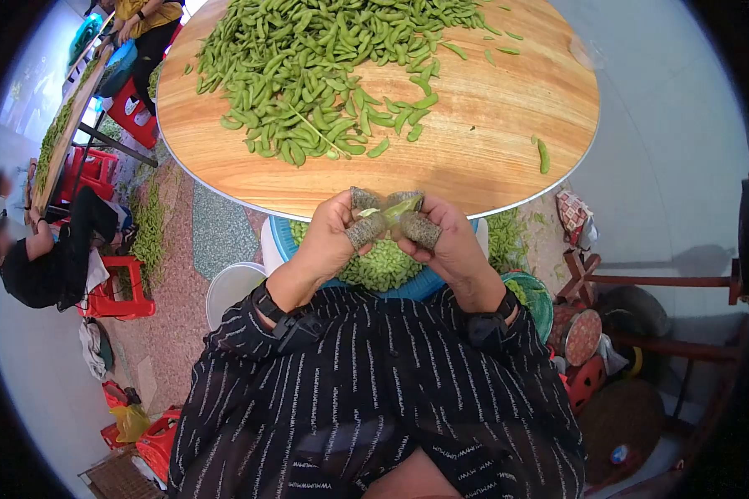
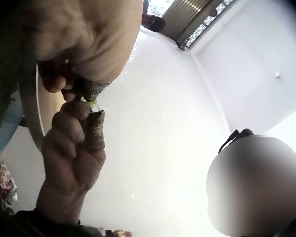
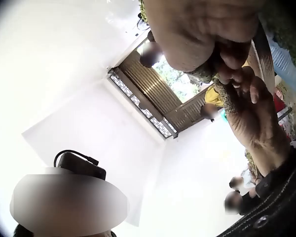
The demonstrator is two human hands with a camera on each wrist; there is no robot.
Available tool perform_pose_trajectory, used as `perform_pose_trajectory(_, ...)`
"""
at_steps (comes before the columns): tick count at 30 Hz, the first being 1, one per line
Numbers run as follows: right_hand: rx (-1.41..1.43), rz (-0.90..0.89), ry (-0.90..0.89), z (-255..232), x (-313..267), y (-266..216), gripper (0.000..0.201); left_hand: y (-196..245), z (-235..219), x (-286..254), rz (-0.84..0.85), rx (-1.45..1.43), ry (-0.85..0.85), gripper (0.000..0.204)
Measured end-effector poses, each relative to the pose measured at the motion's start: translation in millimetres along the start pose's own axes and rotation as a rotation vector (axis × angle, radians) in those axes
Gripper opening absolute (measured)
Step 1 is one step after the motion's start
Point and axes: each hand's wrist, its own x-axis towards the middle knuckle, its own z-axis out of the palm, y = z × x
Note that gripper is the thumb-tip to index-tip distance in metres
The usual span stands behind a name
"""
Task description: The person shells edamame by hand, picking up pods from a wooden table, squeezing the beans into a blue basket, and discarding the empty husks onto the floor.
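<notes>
Between the two hands, over a blue basin (image 1: 285, 241) of shelled beans (image 1: 380, 268), is a green pod (image 1: 401, 209). The left hand (image 1: 329, 235) pinches its left end, and the right hand (image 1: 449, 237) pinches the other end. Grey speckled wraps cover the thumbs and index fingers. In the left wrist view the fingertips of both hands meet at a bit of green (image 2: 91, 104). Fingers hide most of the pod in both wrist views. Beyond the hands, a heap of green pods (image 1: 308, 75) lies on the round wooden table (image 1: 491, 125).
The table's near edge runs just beyond the hands. A white bucket (image 1: 233, 287) stands left of the basin, a green basket (image 1: 531, 306) right of it. Red stools (image 1: 125, 291) and seated people are at the left. A wooden rack (image 1: 674, 281) stands at the right.
</notes>
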Motion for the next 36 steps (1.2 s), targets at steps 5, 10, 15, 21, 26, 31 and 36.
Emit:
perform_pose_trajectory(5, -0.196, -0.011, -0.068, -8.6, 1.3, 3.0, 0.011, 7.2, 2.3, -3.1, -0.026, -0.004, -0.030, 0.018)
perform_pose_trajectory(10, -0.292, -0.104, -0.054, -3.8, 0.9, 5.5, 0.009, 5.7, -0.5, -3.7, -0.086, -0.118, -0.100, 0.019)
perform_pose_trajectory(15, -0.253, -0.098, -0.097, -8.8, 4.5, 11.9, 0.010, 3.3, -6.1, -4.0, -0.172, -0.276, -0.200, 0.022)
perform_pose_trajectory(21, -0.150, -0.018, -0.028, -3.1, 3.0, 9.4, 0.011, 0.5, -0.8, -10.1, 0.435, 0.819, -0.009, 0.025)
perform_pose_trajectory(26, -0.305, -0.203, -0.044, -1.2, 3.4, 16.5, 0.016, -8.1, 1.8, -10.7, 0.706, 0.926, 0.033, 0.021)
perform_pose_trajectory(31, -0.518, -0.356, -0.135, -3.0, 2.8, 17.7, 0.017, -10.1, -6.4, -12.5, 0.352, 0.570, 0.018, 0.017)
perform_pose_trajectory(36, -0.483, -0.278, -0.154, -0.4, 0.2, 11.1, 0.015, 4.5, -9.1, -8.9, 0.085, 0.191, -0.101, 0.020)
